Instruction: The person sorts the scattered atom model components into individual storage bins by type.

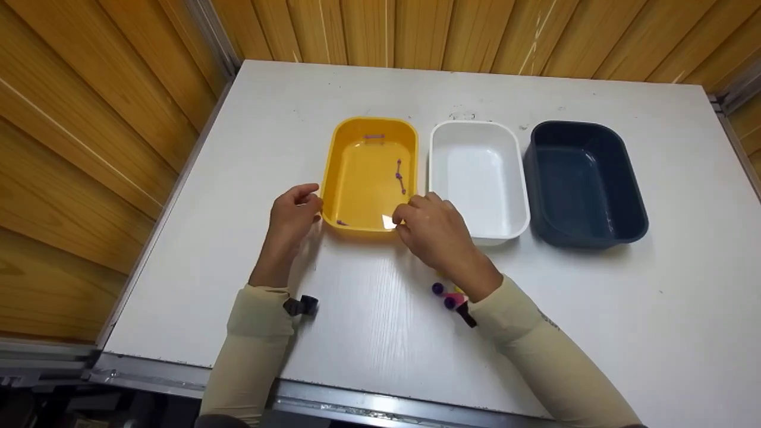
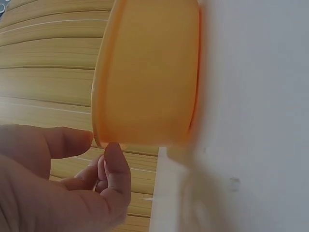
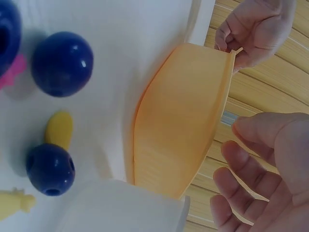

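Observation:
A yellow plastic bin (image 1: 370, 178) sits on the table with several small purple stick-like pieces inside, one of them by the far wall (image 1: 374, 137). At the bin's near left corner my left hand (image 1: 292, 217) pinches the rim between thumb and finger; the left wrist view shows the thumb (image 2: 72, 141) at the rim and a fingertip against the outer wall. Over the near right corner is my right hand (image 1: 434, 229). Its fingers (image 3: 251, 181) are loosely bent and apart from the thumb, with nothing seen between them in the right wrist view.
To the right stand a white bin (image 1: 475, 178) and a dark blue bin (image 1: 585, 184). Near my right wrist lie dark blue-purple round beads (image 3: 63, 64), yellow pieces (image 3: 59, 129) and a pink piece (image 3: 13, 71). Wood-patterned panels (image 1: 416, 32) rise behind the table.

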